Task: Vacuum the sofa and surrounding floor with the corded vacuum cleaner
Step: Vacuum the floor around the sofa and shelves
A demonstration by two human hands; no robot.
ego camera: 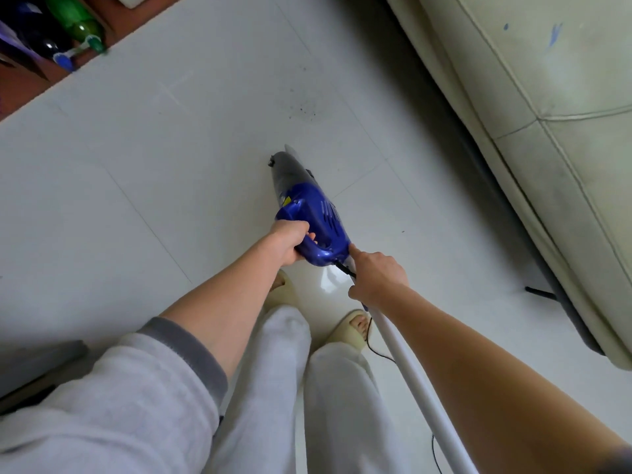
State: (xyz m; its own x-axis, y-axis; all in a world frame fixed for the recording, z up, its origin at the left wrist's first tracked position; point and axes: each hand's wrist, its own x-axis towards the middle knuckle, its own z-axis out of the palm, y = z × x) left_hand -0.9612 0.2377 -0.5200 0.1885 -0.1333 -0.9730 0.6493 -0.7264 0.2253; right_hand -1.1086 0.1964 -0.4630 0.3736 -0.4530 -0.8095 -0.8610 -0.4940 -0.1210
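Note:
A blue hand vacuum (316, 213) with a grey dust cup points away from me over the white tiled floor (154, 186). My left hand (290, 242) grips its blue handle. My right hand (378, 273) holds the top of a white tube (413, 381) that runs back past my right arm, with its index finger stretched toward the vacuum's rear where the black cord (345, 268) comes out. The cord trails down by my right foot. The cream sofa (547, 131) fills the right side. Dark crumbs (302, 109) lie on the floor ahead of the nozzle.
A brown shelf (51, 73) at the top left holds a green bottle (77, 23) and dark bottles. A black sofa leg (540, 292) sticks out at the right. My feet in pale slippers (349, 331) stand under the vacuum. A grey object (37, 367) lies at the lower left.

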